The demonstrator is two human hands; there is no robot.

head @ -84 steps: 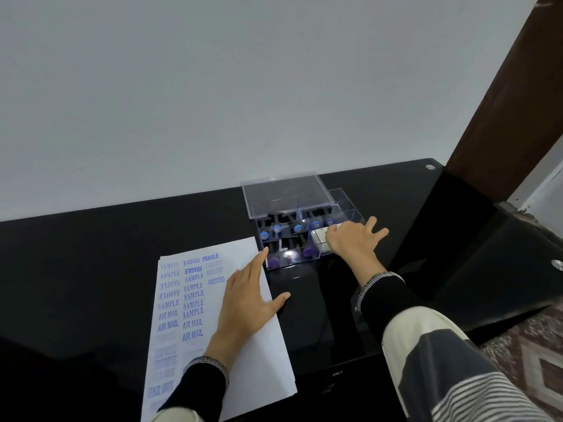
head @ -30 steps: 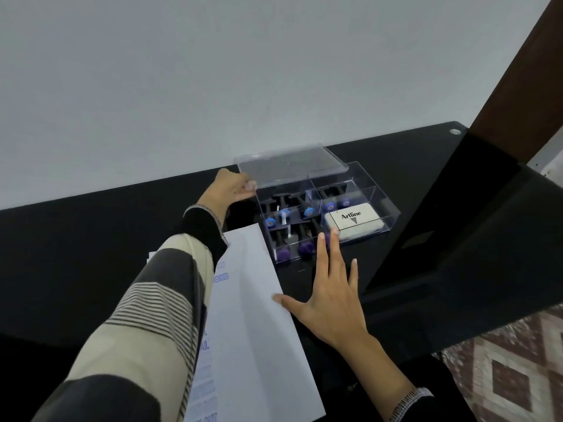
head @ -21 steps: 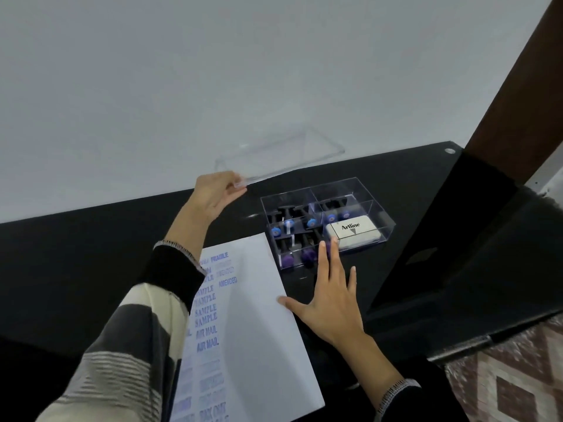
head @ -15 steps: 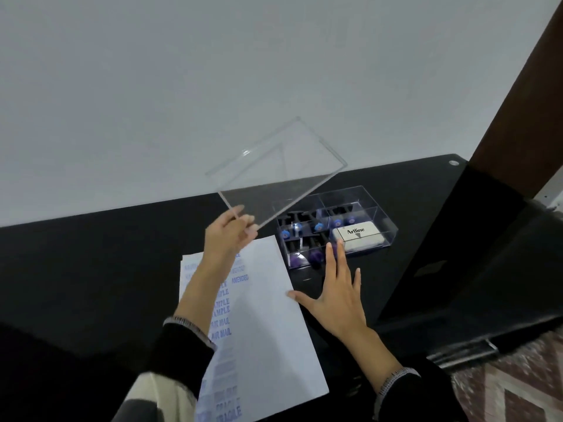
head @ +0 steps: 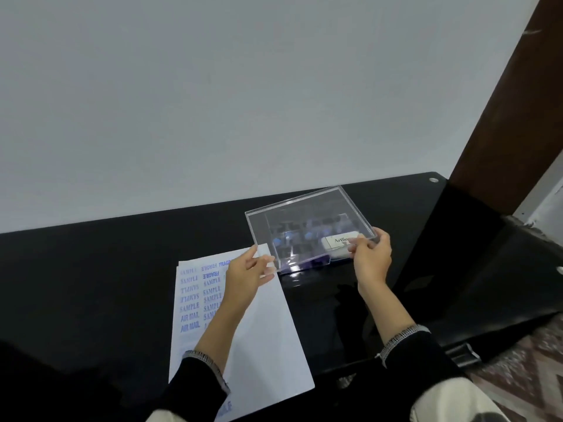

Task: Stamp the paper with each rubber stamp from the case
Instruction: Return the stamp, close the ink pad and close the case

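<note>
We hold the clear lid [head: 307, 222] over the stamp case [head: 304, 257], left hand [head: 248, 277] and right hand [head: 370, 255] pinching its near corners. The paper [head: 262, 324] already carries many blue prints, so the stamping seems finished. Only the closing remains, we judge.

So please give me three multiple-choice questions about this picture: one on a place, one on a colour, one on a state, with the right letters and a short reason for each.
1. Where is the paper?
A. left of the case
B. behind the case
C. inside the case

2. What colour are the stamped words on the paper?
A. red
B. blue
C. green

3. How is the clear lid held?
A. by no hand
B. by the right hand alone
C. by both hands

Answers:
1 A: the sheet lies on the black table, left of the case.
2 B: SAMPLE and AIR MAIL are printed in blue.
3 C: the left hand and the right hand each grip a near corner, above the case.
</note>
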